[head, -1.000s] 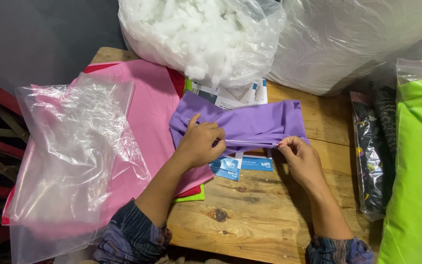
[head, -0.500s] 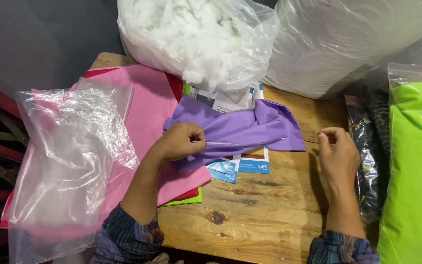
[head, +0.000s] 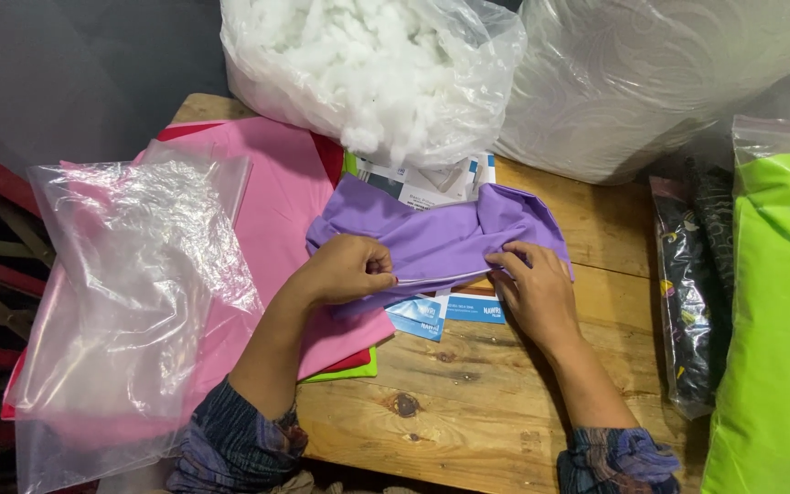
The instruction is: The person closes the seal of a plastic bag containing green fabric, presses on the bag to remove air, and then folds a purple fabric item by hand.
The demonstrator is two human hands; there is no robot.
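Both hands pinch the near edge of the purple cloth (head: 436,233): the left hand (head: 345,268) has thumb and fingers clamped on a fold at its middle, and the right hand (head: 537,291) presses and pinches the bunched right end, though how tightly its grip closes is hard to see from above. That cloth lies on the wooden surface (head: 468,393), over printed blue-and-white papers (head: 441,311) and partly over a pink sheet (head: 276,201). It looks thin, limp and smooth, likely light and a little slippery, so it creases wherever pinched; hems and corners seem the surest holds. Beside it sit a crinkly clear plastic bag (head: 130,293), a bag of fluffy white stuffing (head: 368,73) and a bagged lime-green fabric (head: 779,320).
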